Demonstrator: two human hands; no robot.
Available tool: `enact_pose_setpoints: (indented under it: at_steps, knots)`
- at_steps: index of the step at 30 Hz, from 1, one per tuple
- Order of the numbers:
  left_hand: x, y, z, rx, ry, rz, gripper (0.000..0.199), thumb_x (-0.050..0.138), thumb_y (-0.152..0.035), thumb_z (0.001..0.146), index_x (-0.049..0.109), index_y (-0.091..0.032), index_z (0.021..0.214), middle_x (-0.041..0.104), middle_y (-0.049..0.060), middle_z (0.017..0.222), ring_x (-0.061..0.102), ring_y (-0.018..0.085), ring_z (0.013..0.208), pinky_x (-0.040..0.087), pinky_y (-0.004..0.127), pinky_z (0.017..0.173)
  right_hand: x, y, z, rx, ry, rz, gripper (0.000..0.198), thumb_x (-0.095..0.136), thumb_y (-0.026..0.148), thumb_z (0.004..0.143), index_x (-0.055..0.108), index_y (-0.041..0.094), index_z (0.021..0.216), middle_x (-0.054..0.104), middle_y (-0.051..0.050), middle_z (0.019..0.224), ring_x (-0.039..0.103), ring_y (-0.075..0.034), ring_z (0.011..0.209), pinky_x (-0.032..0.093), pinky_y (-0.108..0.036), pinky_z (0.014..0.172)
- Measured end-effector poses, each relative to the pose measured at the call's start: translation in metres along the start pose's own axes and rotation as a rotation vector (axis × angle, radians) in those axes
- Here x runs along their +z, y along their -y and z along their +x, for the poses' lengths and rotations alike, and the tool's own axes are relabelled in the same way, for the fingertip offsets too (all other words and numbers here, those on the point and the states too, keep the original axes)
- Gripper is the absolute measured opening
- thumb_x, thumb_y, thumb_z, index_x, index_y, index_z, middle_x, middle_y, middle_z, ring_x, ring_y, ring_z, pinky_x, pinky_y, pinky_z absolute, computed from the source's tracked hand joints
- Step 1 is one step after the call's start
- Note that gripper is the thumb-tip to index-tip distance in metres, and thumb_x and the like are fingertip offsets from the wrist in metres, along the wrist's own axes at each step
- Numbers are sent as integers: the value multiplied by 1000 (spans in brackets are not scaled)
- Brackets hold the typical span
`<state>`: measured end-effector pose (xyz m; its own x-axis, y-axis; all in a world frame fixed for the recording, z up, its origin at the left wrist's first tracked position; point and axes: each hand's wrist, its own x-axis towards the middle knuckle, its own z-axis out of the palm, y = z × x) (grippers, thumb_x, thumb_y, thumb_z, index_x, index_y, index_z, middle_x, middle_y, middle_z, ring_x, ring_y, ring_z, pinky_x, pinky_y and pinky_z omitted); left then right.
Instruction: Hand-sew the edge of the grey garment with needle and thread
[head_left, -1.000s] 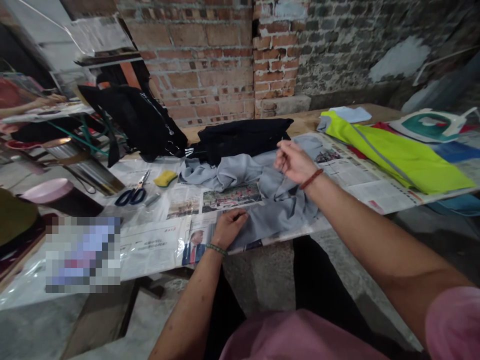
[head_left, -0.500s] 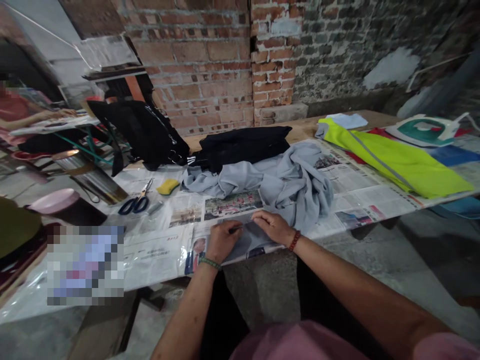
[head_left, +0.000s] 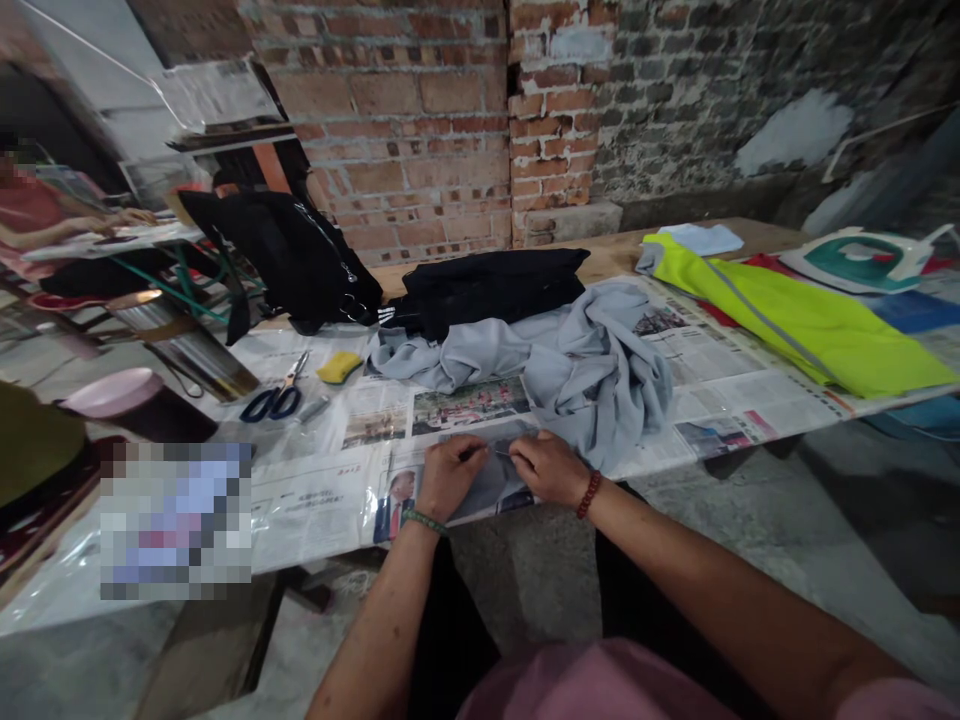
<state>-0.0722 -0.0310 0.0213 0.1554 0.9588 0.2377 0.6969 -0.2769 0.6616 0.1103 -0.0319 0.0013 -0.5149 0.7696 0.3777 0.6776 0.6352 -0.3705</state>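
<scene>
Over the front edge of the newspaper-covered table (head_left: 300, 500), my left hand (head_left: 452, 473) is closed in a pinch, thumb against fingers. My right hand (head_left: 553, 468) pinches too, a short gap away, its fingertips pointing toward the left. A faint thin line shows between the fingertips, too fine to name. Just beyond my right hand lies a crumpled light grey cloth (head_left: 622, 375); neither hand grips it. Behind that cloth rests a dark folded fabric (head_left: 495, 285). Farther left are scissors (head_left: 274, 400) with dark handles and a yellow sponge (head_left: 340, 366).
On the left stand a steel flask (head_left: 202, 350), a pink-lidded cup (head_left: 150, 405) and a black bag (head_left: 289, 260). A neon yellow garment (head_left: 810, 320) and a green-white iron (head_left: 855, 260) lie on the right. Another person (head_left: 45, 220) sits at a far-left table.
My right hand has curled in more, its fingertips turning down and slightly right. My left hand stays nearly in place. The view has shifted a little.
</scene>
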Motion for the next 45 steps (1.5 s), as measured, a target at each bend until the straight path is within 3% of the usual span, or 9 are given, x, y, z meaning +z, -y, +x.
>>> enact_pose_setpoints:
  at_steps: [10,18,22,27,32,34,37,39,45]
  knots:
    - [0,2,-1,30,-11,-47,12,55,-23,75,66,-19,75,67,-1,71,60,13,67,46,23,64,-2,3,1,102,41,-60,14,46,15,77,59,16,82,58,-2,64,47,-14,59,31,-26,63]
    - [12,-13,-3,151,60,98,9,59,-20,75,68,-23,74,69,-1,75,61,14,73,37,33,86,-3,5,6,166,102,-56,20,38,17,85,56,14,93,60,-6,71,53,-17,65,34,-28,67]
    - [17,-20,-4,155,50,82,13,57,-19,76,69,-24,75,69,0,75,61,14,74,40,30,80,1,-1,6,224,45,34,17,38,14,83,52,14,93,60,-7,77,54,-18,72,35,-27,66]
    - [16,-20,-5,119,11,25,13,58,-18,75,68,-24,80,69,1,81,62,16,80,45,28,74,0,1,5,199,-24,147,17,39,10,80,48,15,94,60,-5,77,53,-16,72,35,-26,67]
    - [18,-14,-6,103,25,-47,14,56,-18,76,68,-24,83,71,0,83,65,15,79,46,29,77,-13,4,7,85,12,112,13,46,13,78,52,16,89,61,-2,73,53,-15,67,34,-27,69]
    - [19,-13,-6,107,4,-60,13,57,-19,76,68,-24,82,72,1,87,65,16,83,46,30,80,-24,-1,9,67,-29,112,7,50,20,79,55,17,82,60,-2,72,53,-14,69,34,-27,70]
    - [20,-13,-7,104,-13,-46,12,59,-19,75,68,-24,81,71,1,90,64,17,88,44,33,84,-41,-14,20,154,-218,109,14,47,23,81,58,16,77,59,-4,75,52,-14,74,35,-26,71]
    - [19,-14,-7,100,-8,-33,11,59,-20,76,68,-24,81,71,1,90,64,18,89,42,35,85,-47,-22,31,198,-252,122,15,48,20,80,62,16,79,61,-5,79,53,-15,78,36,-27,75]
    - [13,-17,-7,122,-22,-44,11,56,-22,78,67,-23,79,71,3,91,63,18,89,44,34,83,-35,-24,56,87,141,335,17,54,22,76,70,18,77,66,-3,80,57,-14,81,38,-25,79]
